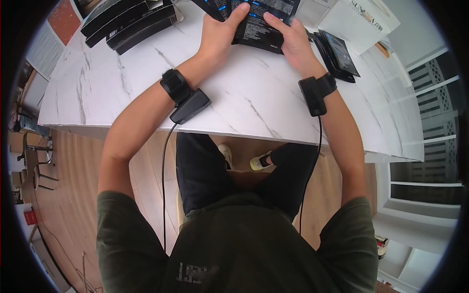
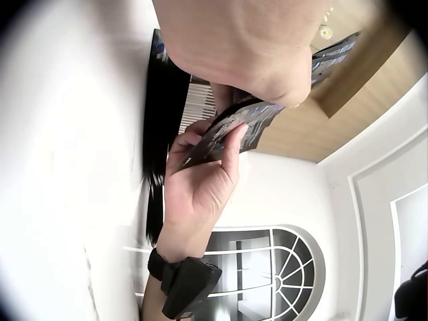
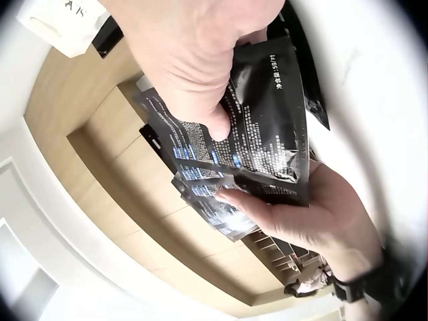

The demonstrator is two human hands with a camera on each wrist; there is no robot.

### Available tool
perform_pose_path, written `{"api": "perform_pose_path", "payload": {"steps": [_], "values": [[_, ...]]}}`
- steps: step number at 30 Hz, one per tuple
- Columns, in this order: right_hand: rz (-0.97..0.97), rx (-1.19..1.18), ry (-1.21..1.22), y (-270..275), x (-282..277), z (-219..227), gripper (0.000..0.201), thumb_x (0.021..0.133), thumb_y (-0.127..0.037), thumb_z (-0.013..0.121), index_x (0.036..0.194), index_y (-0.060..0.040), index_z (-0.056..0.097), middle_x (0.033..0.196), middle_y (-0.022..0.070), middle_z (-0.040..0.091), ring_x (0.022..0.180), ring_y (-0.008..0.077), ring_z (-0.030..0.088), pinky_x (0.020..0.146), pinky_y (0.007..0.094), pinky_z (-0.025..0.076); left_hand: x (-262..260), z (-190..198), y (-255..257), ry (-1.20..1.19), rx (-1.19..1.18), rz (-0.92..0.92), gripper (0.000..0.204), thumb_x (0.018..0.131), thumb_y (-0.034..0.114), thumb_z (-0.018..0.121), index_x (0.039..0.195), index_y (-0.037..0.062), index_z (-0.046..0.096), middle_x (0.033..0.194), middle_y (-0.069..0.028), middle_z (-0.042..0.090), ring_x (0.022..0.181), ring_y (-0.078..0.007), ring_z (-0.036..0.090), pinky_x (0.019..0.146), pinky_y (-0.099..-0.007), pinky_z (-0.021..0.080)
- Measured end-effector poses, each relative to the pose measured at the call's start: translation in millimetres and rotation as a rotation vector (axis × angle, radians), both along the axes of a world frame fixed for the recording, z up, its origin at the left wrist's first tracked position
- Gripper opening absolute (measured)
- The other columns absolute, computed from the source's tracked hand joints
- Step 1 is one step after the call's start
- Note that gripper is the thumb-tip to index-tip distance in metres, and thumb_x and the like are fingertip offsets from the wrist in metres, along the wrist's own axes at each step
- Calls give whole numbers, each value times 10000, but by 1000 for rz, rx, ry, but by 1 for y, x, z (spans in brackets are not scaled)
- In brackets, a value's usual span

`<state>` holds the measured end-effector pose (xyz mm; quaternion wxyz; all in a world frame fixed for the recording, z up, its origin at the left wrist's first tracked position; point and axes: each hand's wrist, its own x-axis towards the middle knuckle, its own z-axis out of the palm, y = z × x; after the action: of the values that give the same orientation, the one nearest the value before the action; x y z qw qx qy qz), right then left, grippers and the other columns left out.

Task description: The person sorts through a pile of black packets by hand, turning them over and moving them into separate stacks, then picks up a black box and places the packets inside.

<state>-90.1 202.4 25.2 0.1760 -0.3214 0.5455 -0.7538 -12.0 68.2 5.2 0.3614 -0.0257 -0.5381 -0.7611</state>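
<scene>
Both hands hold a fanned bunch of flat black sachets (image 1: 261, 34) at the far side of the table, printed with white text and blue labels. My left hand (image 1: 217, 36) grips their left side, thumb lying over the printed face. On the right side my right hand (image 1: 297, 45) pinches them, its thumb also on the front. In the right wrist view the sachets (image 3: 267, 127) overlap one another, and both thumbs press on the print. The left wrist view shows the sachets (image 2: 224, 134) nearly edge-on, between the right hand's thumb and fingers.
Black boxes (image 1: 141, 31) are stacked at the back left of the white marbled table (image 1: 244, 93). A pile of black sachets (image 1: 337, 56) lies to the right of my right hand. Behind it stand a white paper bag (image 1: 361, 24) and a clear plastic container (image 1: 312, 12).
</scene>
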Motion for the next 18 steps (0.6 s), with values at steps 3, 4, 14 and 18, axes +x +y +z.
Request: {"api": "perform_pose_path", "payload": {"steps": [3,4,14,18], "values": [[-16,68,99,2,-19,-11,310,832,-234,703,1040,-18,627,957,41,667,860,113,640,788,244,506,0,2,0,32,152,-65,373,951,241,527,1208,-26,486,1109,-76,590,999,-155,563,872,-282,463],[-3,88,114,3,-25,-13,317,831,-229,702,1053,-18,619,966,45,666,864,119,642,791,249,508,0,2,1,48,212,-101,385,962,265,507,1213,-26,485,1114,-79,590,1008,-160,562,881,-283,460],[-284,149,213,9,-27,0,311,835,-133,679,1085,31,591,959,67,650,818,151,612,762,280,490,6,9,8,4,59,81,423,967,294,488,1207,-54,493,1126,-89,593,1006,-159,560,886,-278,448],[-516,-153,83,14,-23,14,296,848,-106,655,1092,37,569,999,76,638,863,163,600,790,288,475,0,3,-6,-51,27,83,381,944,242,542,1164,-69,526,1081,-87,613,956,-157,576,835,-268,468]]}}
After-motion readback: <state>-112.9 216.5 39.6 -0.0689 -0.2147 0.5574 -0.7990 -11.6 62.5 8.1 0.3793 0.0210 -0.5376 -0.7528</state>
